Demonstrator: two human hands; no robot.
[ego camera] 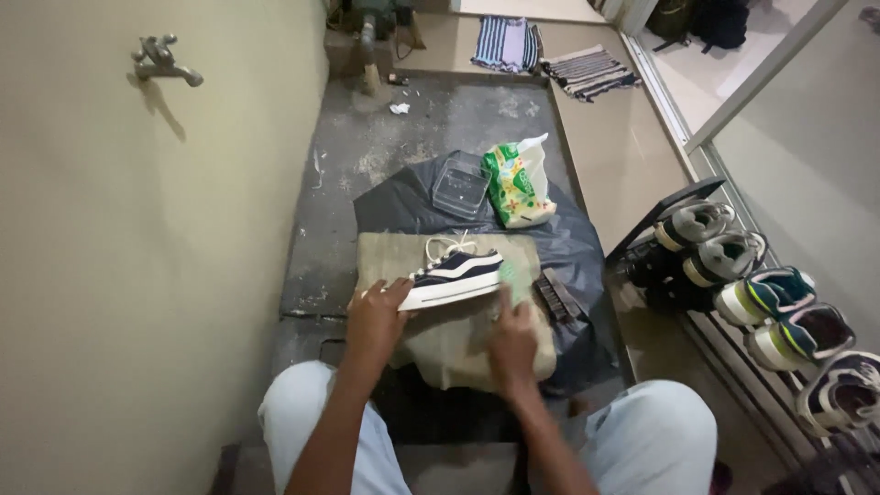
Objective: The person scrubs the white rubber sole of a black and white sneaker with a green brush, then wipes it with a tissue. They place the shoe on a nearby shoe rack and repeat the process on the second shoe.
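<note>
Knees (312, 412) nearest, left hand (376, 316) gripping sneaker (454, 275) heel, right hand (511, 341) closed, blurred, near cloth (440, 344) edge.

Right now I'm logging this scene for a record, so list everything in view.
sneaker: 1, dark blue and white, on the cloth
cloth: 1, tan, on the black sheet
black sheet: 1, on the floor
brush: 1, dark, right of the cloth
clear box: 1, on the sheet
bag: 1, green, beside the box
shoes on rack: several, right
tap: 1, on the wall
left hand: on the sneaker's heel
right hand: by the sneaker's toe
</note>
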